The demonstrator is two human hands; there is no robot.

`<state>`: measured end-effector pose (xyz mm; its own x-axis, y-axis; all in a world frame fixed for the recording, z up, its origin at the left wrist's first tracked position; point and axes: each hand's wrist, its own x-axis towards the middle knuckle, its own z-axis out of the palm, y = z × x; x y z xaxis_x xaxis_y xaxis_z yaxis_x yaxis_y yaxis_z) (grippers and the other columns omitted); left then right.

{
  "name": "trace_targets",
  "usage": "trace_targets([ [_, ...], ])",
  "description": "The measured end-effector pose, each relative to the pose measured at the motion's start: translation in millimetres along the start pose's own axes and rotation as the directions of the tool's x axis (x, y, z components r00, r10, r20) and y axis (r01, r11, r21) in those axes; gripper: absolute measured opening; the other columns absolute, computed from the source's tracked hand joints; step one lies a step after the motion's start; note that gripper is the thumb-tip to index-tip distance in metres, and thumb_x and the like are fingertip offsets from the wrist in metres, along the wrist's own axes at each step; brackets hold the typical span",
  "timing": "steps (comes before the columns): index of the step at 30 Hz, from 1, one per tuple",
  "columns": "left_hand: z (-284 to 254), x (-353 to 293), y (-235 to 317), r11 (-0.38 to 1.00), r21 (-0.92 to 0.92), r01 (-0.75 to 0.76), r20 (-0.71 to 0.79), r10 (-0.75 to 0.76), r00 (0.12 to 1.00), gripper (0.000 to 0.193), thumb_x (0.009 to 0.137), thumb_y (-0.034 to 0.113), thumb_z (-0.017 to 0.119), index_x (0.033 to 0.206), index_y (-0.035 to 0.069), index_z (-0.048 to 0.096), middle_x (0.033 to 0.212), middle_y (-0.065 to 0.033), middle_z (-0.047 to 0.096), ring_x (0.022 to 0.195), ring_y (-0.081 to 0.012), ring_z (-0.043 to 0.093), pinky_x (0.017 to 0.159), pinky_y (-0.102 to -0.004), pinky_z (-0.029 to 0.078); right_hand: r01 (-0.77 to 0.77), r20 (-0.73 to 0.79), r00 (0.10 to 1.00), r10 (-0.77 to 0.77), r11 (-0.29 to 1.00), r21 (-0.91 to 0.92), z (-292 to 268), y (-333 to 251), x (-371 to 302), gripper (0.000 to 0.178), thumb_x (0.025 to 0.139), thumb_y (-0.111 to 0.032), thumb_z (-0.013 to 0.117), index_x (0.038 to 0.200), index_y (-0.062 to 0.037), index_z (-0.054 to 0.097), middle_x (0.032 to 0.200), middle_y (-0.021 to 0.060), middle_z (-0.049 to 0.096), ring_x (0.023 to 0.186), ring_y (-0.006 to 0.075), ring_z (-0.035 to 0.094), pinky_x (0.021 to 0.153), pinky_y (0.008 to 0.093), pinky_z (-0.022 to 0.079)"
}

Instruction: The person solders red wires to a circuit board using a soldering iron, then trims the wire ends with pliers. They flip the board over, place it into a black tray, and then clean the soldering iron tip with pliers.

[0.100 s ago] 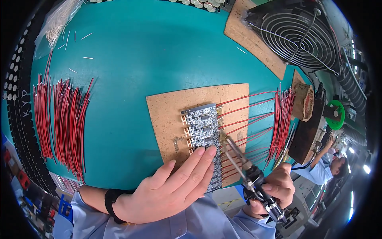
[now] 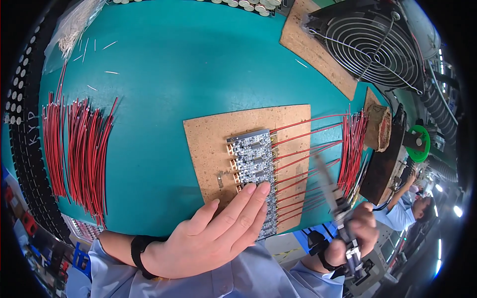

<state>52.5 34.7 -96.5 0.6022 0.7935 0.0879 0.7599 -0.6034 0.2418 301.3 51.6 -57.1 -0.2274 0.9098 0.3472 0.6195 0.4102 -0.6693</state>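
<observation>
One wire bundle (image 2: 352, 144) between soldering iron (image 2: 343, 212) and brown block (image 2: 379, 128)

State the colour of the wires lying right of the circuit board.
Red wires, showing best in the head view.

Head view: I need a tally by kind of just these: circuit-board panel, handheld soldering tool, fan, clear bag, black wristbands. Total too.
Circuit-board panel: 1
Soldering tool: 1
Fan: 1
Clear bag: 1
Black wristbands: 2
Total: 6
</observation>
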Motion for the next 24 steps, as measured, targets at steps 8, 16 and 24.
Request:
trace_targets([
  [8, -0.3, 0.6, 0.0, 1.000, 0.002, -0.016, 0.000, 0.016, 1.000, 0.043, 0.084, 0.048, 0.047, 0.107, 0.013, 0.057, 0.127, -0.0036, 0.052, 0.119, -0.0153, 0.046, 0.099, -0.0393, 0.020, -0.559, -0.650, 0.705, 0.284, 0.787, -0.262, -0.4, 15.9, 6.5, 0.031, 0.079, -0.024, 0.064, 0.096, -0.0026, 0.051, 0.087, 0.0077, 0.050, 0.078, 0.0135, 0.045, 0.070, 0.0264, 0.037],
  [16, 0.3, 0.2, 0.8, 1.000, 0.010, -0.026, 0.016, 0.026, 1.000, 0.043, 0.084, 0.048, 0.048, 0.108, 0.013, 0.057, 0.127, -0.0036, 0.052, 0.118, -0.0150, 0.046, 0.098, -0.0393, 0.020, -0.137, -0.308, 0.935, 0.174, 0.981, 0.139, -10.5, 6.1, -9.5, 0.033, 0.070, -0.017, 0.072, 0.095, -0.0023, 0.056, 0.078, 0.0080, 0.055, 0.069, 0.0152, 0.049, 0.060, 0.0276, 0.035],
  [24, -2.2, 0.8, -0.4, 1.000, 0.015, -0.023, 0.025, 0.022, 0.999, 0.042, 0.084, 0.048, 0.048, 0.107, 0.014, 0.057, 0.127, -0.0034, 0.052, 0.118, -0.0147, 0.047, 0.098, -0.0389, 0.021, -0.025, 0.309, 0.950, -0.046, 0.975, 0.221, -12.2, 1.3, 18.9, 0.045, 0.058, -0.021, 0.082, 0.091, -0.0045, 0.057, 0.068, 0.0077, 0.056, 0.055, 0.0182, 0.050, 0.054, 0.0327, 0.034],
])
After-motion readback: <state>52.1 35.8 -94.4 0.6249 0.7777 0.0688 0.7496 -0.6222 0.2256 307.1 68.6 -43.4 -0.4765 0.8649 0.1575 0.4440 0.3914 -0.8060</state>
